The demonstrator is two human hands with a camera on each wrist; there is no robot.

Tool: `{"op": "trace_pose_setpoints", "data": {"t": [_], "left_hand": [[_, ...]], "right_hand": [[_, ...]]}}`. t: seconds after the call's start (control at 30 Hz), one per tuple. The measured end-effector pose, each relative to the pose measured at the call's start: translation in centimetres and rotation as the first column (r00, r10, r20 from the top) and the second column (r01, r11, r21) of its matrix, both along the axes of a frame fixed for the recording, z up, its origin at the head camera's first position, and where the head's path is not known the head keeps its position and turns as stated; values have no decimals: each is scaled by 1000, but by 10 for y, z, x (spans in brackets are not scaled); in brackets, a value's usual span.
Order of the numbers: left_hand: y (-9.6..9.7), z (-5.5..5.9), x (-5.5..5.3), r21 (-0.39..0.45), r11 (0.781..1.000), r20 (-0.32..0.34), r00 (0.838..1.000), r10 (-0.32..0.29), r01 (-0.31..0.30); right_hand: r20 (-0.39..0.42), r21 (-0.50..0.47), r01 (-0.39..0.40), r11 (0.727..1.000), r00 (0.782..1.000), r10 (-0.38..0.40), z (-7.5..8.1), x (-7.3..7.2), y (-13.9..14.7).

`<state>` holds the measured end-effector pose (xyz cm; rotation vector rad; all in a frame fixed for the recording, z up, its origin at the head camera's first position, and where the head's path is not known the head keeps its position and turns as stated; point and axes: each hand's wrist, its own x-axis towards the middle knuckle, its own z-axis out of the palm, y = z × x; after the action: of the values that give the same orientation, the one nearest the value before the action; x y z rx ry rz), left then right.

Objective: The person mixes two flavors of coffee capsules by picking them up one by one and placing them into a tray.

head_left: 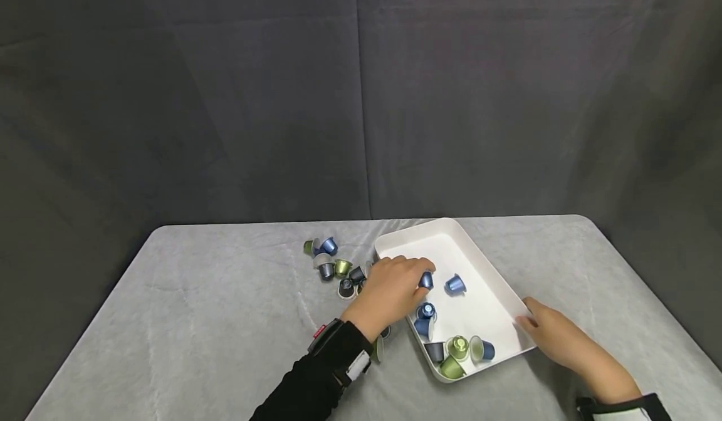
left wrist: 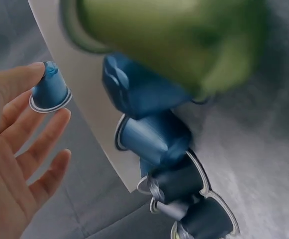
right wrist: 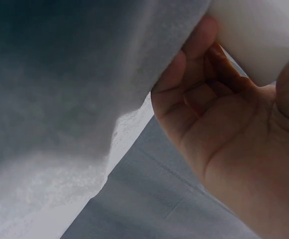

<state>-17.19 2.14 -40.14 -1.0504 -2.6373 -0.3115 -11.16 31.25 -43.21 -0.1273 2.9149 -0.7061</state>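
Observation:
A blue coffee capsule [head_left: 426,280] [left wrist: 50,89] is pinched between the thumb and fingers of my left hand [head_left: 389,292] [left wrist: 22,154], above the left side of a white tray [head_left: 485,270]. My right hand [head_left: 558,339] [right wrist: 224,134] grips the tray's right wall, thumb at the rim; its other fingers are partly hidden in the head view. Inside the tray, one blue capsule [head_left: 455,285] lies apart, while blue, green [head_left: 458,347] and dark capsules [head_left: 435,351] gather toward the near left corner.
Left of the tray, loose green [head_left: 342,267], blue [head_left: 329,245] and dark capsules [head_left: 346,288] lie on the grey cloth-covered table [head_left: 214,321]. More capsules are partly hidden under my left wrist, including a green one [head_left: 378,349]. A dark curtain [head_left: 271,108] hangs behind.

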Motion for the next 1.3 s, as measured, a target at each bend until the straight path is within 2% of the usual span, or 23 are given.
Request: {"op": "trace_pose_setpoints", "data": {"t": [0.17, 0.4, 0.63, 0.83, 1.03, 1.3], "left_hand": [[6, 0, -6, -29, 999, 22, 1000, -14, 15], [5, -6, -10, -80, 997, 43, 999, -15, 18], [5, -8, -11, -105, 994, 20, 1000, -22, 24], [8, -7, -10, -134, 991, 34, 999, -10, 15], [10, -8, -11, -107, 994, 52, 999, -4, 10], [6, -3, -8, 47, 999, 121, 993, 7, -12]], "right_hand": [[3, -15, 1, 1000, 1000, -1, 0, 0, 0], [7, -9, -2, 1000, 1000, 2, 0, -1, -2], [20, 1, 7, 1000, 1000, -7, 1, -2, -1], [15, 0, 9, 1000, 1000, -9, 1, -2, 0], [11, -4, 8, 1000, 1000, -8, 2, 0, 1], [4, -11, 0, 1000, 1000, 1, 3, 0, 0]]}}
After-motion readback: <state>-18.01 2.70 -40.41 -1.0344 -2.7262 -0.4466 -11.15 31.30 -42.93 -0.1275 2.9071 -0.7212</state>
